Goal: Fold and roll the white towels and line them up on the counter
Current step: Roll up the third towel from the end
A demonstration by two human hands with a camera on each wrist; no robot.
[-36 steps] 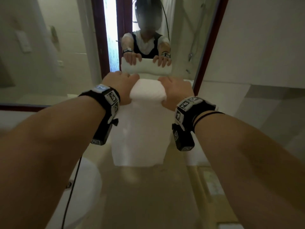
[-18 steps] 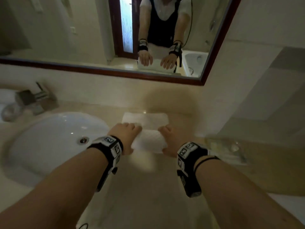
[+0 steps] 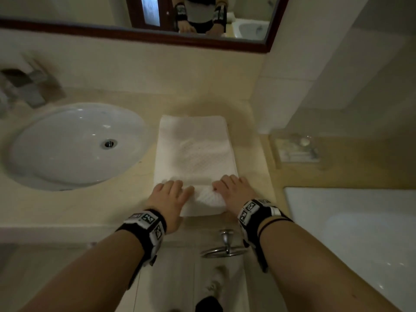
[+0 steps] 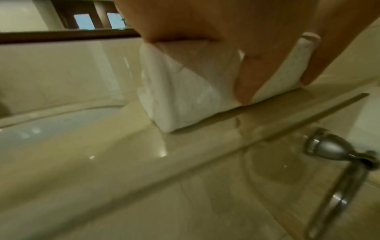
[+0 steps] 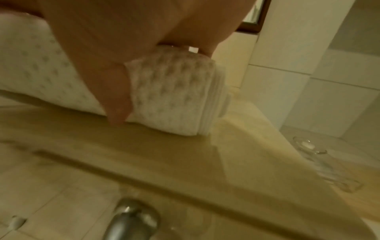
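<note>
A white towel [image 3: 193, 149] lies folded in a long strip on the beige counter [image 3: 90, 206], running away from me. Its near end is rolled into a short thick roll [image 3: 208, 198] at the counter's front edge. My left hand [image 3: 171, 194] grips the roll's left end, fingers over the top and thumb [image 4: 244, 81] down its near side. My right hand [image 3: 234, 190] grips the right end the same way, thumb [image 5: 117, 104] pressed against the roll [image 5: 174, 97]. The strip beyond the hands lies flat.
A white oval sink [image 3: 76, 143] with a chrome faucet [image 3: 24, 86] sits to the left of the towel. A clear glass tray [image 3: 295, 149] lies to its right, a white tub rim [image 3: 360, 233] further right. A mirror [image 3: 157, 34] hangs behind; a chrome towel ring [image 3: 225, 246] hangs below the counter edge.
A second ago the hands held the roll up with the towel hanging toward me. Now the towel lies flat on the counter and the hands hold the roll at its near end.
</note>
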